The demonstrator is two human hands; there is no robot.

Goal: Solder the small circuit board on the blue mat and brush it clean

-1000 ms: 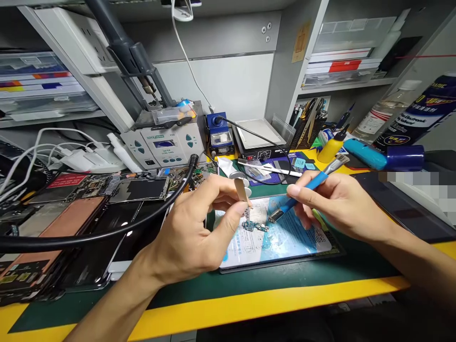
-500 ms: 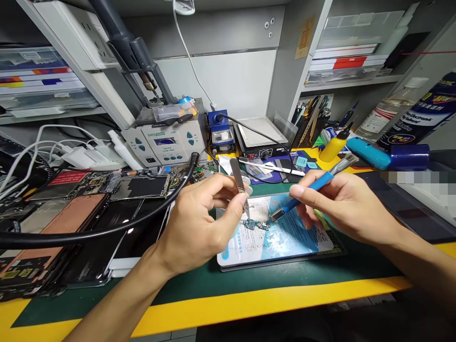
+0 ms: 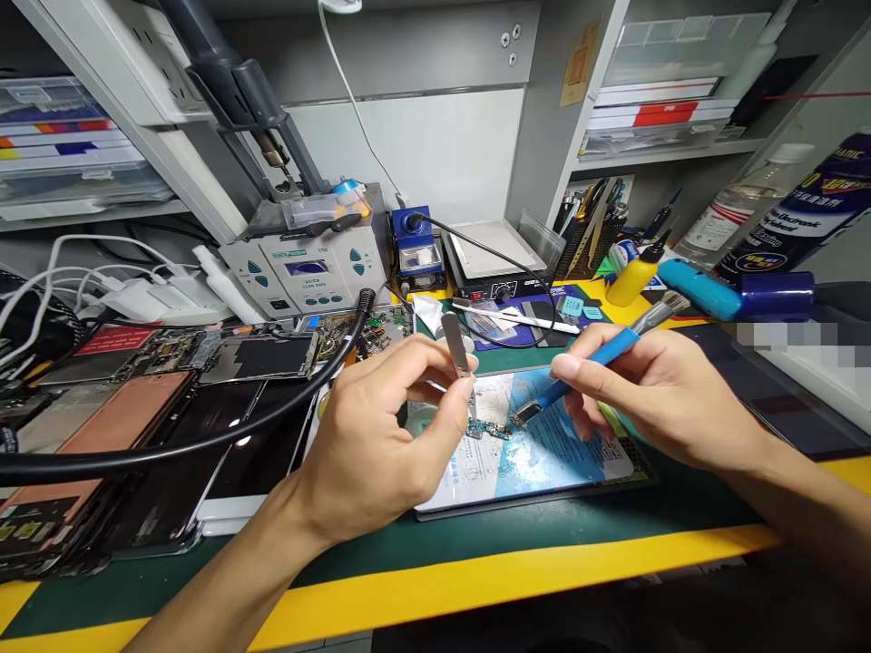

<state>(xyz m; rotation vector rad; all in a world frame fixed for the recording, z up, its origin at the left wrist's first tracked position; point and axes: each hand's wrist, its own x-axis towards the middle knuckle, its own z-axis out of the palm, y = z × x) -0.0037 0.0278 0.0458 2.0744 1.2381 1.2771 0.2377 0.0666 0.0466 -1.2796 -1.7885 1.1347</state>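
Observation:
My left hand (image 3: 381, 435) pinches metal tweezers (image 3: 455, 343) between thumb and fingers, their tips pointing down at a small blue circuit board (image 3: 491, 428). That board lies on a white and blue box-like pad (image 3: 469, 485) at the middle of the bench. In my right hand (image 3: 653, 399) is a blue-handled brush (image 3: 609, 349), held slantwise. Its grey bristles point up to the right, while its lower end, with dark short bristles, is by the board's right end. I cannot tell whether that end touches the board.
A thick black hose (image 3: 272, 435) crosses the left side over several phone parts (image 3: 146, 426). At the back stand a hot-air station (image 3: 306, 268), a blue soldering unit (image 3: 416, 249) and a hot plate (image 3: 494, 249). Bottles, including a yellow one (image 3: 632, 275), are on the right.
The brush's lower end has shifted slightly left, closer to the board. Both hands keep their grips. The whole view has shifted a little.

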